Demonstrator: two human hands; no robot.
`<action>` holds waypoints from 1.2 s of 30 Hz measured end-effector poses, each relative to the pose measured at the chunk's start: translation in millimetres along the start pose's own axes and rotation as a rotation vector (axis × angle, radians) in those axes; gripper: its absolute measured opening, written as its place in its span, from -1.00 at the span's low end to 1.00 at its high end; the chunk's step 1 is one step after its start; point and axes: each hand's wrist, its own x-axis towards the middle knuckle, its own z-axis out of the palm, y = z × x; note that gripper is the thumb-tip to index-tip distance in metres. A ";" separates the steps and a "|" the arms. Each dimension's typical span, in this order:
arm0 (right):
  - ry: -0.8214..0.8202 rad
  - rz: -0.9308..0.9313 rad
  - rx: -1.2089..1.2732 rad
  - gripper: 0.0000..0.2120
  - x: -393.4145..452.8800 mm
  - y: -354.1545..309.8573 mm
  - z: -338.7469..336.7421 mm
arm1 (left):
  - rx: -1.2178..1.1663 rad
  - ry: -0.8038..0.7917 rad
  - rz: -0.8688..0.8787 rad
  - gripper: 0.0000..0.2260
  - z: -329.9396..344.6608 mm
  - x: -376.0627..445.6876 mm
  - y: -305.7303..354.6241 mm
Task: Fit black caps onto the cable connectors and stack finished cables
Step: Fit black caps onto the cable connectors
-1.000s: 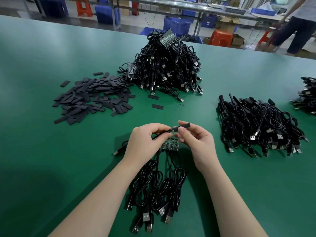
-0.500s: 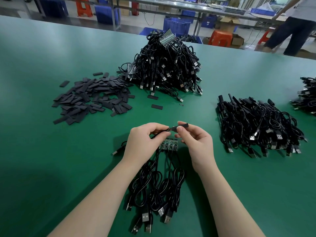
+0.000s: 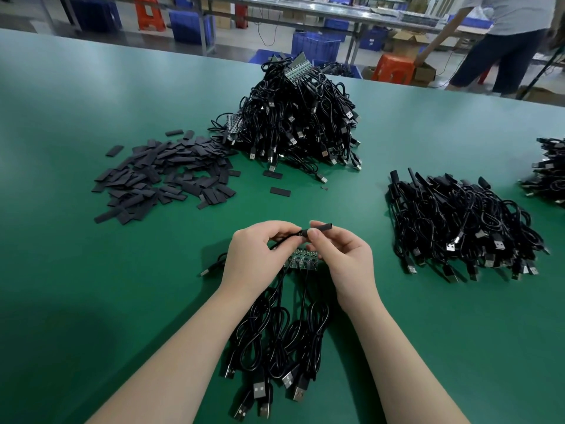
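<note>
Above the green table (image 3: 91,286), my left hand (image 3: 255,255) pinches a thin black cable (image 3: 286,239) near its end. My right hand (image 3: 342,258) pinches a black cap (image 3: 321,227) that sits on that cable's connector. Under both hands lies a bundle of black USB cables (image 3: 275,347) joined to a small green circuit strip (image 3: 301,261). Loose black caps (image 3: 162,179) are spread at the left. A tall heap of cables (image 3: 293,123) stands at the back centre. A stack of capped cables (image 3: 458,228) lies at the right.
Two stray caps (image 3: 279,191) lie between the heaps. Another cable pile (image 3: 547,172) sits at the far right edge. Beyond the table are blue crates (image 3: 315,45), orange stools (image 3: 394,67) and a standing person (image 3: 504,41).
The cap has slid a little further over the connector between my fingers. Both hands stay in the same place. The person in the background has walked left.
</note>
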 end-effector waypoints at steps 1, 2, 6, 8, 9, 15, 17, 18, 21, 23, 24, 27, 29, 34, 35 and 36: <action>-0.007 0.002 -0.007 -0.87 0.0 0.3 -0.1 | 0.000 -0.002 0.006 -0.89 0.0 -0.3 0.3; -0.012 0.005 -0.012 -0.86 0.2 0.4 -0.1 | -0.003 -0.004 0.009 -0.88 0.2 -0.5 0.4; -0.002 -0.002 -0.005 -0.87 0.2 0.3 -0.2 | -0.027 -0.033 -0.010 -0.86 0.6 -0.5 0.6; 0.017 -0.004 0.024 -0.91 0.4 0.7 -0.1 | -0.028 -0.041 -0.003 -0.86 0.6 -0.5 0.9; 0.024 -0.003 0.031 -0.93 0.3 1.0 -0.4 | -0.021 -0.035 0.010 -0.86 0.5 -0.6 1.1; 0.012 0.009 0.021 -0.92 -0.2 1.5 1.0 | 0.021 0.006 0.063 -0.87 -1.0 -1.5 1.2; 0.011 0.013 0.018 -0.91 -0.1 0.9 1.5 | 0.033 0.011 0.080 -0.87 -0.9 -2.3 1.6; 0.011 0.014 0.021 -0.90 -0.1 0.3 1.6 | 0.038 0.010 0.086 -0.87 -0.7 -2.5 2.0; 0.009 0.014 0.034 -0.86 -0.5 -0.5 1.6 | 0.044 0.010 0.092 -0.88 -0.1 -2.2 2.6; 0.015 0.017 0.058 -0.83 -0.8 -0.9 2.0 | 0.053 0.002 0.087 -0.87 0.3 -1.4 2.0; 0.019 0.015 0.073 -0.81 -0.5 -1.1 1.9 | 0.057 -0.004 0.086 -0.86 0.3 -1.3 1.8; -0.014 -0.023 0.053 -0.78 -0.2 -2.9 -0.2 | 0.037 -0.016 0.069 -0.85 0.3 -1.4 1.3; -0.045 -0.044 0.033 -0.76 -0.7 -4.2 -1.0 | 0.011 -0.026 0.052 -0.85 0.0 -1.3 1.9; 0.003 -0.052 0.014 -0.74 -2.4 -3.8 -0.2 | 0.018 -0.030 0.075 -0.86 -2.2 -1.1 4.1; 0.013 -0.051 0.018 -0.74 -2.8 -3.6 0.3 | 0.019 -0.032 0.079 -0.86 -2.3 -1.0 4.3; 0.016 -0.051 0.025 -0.75 -2.9 -3.5 1.0 | 0.016 -0.033 0.080 -0.86 -2.3 -1.2 4.5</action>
